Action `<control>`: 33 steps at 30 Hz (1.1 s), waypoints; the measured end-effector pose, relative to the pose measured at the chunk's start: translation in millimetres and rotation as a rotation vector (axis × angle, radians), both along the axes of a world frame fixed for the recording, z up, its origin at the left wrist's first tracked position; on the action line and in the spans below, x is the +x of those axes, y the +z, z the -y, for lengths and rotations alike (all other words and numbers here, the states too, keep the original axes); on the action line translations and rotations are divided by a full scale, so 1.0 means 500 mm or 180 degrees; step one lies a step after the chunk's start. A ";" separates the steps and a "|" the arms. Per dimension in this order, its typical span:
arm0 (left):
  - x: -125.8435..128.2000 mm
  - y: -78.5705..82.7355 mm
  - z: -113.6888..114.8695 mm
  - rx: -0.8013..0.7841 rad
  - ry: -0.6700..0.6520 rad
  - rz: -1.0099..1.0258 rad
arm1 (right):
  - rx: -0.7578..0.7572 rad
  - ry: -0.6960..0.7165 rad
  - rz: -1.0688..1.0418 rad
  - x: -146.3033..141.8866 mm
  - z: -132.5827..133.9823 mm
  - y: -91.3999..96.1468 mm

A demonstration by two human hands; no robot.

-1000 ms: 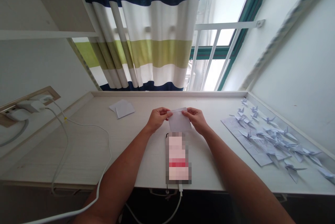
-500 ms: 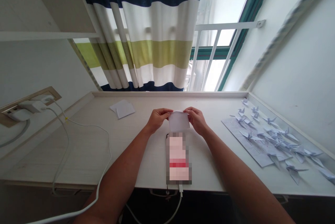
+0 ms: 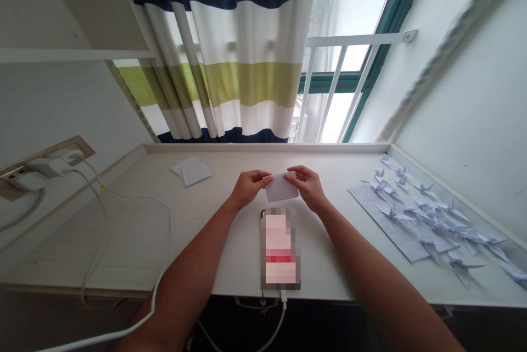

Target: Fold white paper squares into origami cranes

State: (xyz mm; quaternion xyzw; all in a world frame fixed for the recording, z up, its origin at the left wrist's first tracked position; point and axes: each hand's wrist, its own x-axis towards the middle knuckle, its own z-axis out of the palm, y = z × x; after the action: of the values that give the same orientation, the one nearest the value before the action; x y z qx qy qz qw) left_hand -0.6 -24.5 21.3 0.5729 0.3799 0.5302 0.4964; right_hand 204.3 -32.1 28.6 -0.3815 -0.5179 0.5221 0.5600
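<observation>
A small white sheet of paper [image 3: 281, 189] is held up between my two hands over the middle of the desk. My left hand [image 3: 250, 187] pinches its upper left corner between thumb and fingers. At the upper right corner, my right hand [image 3: 307, 183] grips it with the thumb in front and fingers behind. Just below the paper lies a phone [image 3: 280, 247], its screen blurred out, with a white cable plugged into its near end.
White folded paper cranes [image 3: 436, 212] crowd the right side, some over a written sheet [image 3: 370, 209]. Several loose paper squares [image 3: 196, 171] lie at the back left. A white cable [image 3: 172, 225] runs from the wall socket [image 3: 53, 164] across the left of the desk [image 3: 123, 236].
My right thumb has come over the front of the paper's upper right corner. The paper's lower edge has risen slightly and tilts. My left hand stays in about the same place.
</observation>
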 end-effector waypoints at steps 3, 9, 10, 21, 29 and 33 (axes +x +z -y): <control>0.000 -0.008 -0.004 0.0037 0.0040 0.0005 | -0.0048 0.0009 0.0038 -0.002 0.001 0.004; 0.004 -0.011 -0.001 0.0053 -0.0038 -0.0065 | -0.0198 0.0163 0.0201 0.001 0.002 0.003; 0.004 -0.010 0.000 0.0054 -0.0047 -0.0077 | -0.0174 0.0139 0.0220 0.002 0.001 0.002; 0.007 -0.012 0.006 -0.0033 -0.0236 -0.0118 | -0.0233 0.0191 0.0111 -0.003 0.006 0.005; 0.020 -0.015 0.011 -0.0118 -0.0240 0.0096 | -0.0361 0.0238 0.0103 -0.006 0.010 0.006; 0.020 -0.012 0.013 -0.0127 -0.0272 0.0062 | -0.0402 0.0214 0.0091 -0.007 0.007 0.001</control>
State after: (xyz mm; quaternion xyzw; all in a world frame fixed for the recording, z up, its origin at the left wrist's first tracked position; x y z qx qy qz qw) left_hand 9.4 -31.1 15.4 0.5733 0.3607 0.5064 0.5336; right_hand 200.9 -35.8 29.1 -0.4059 -0.5044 0.5668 0.5094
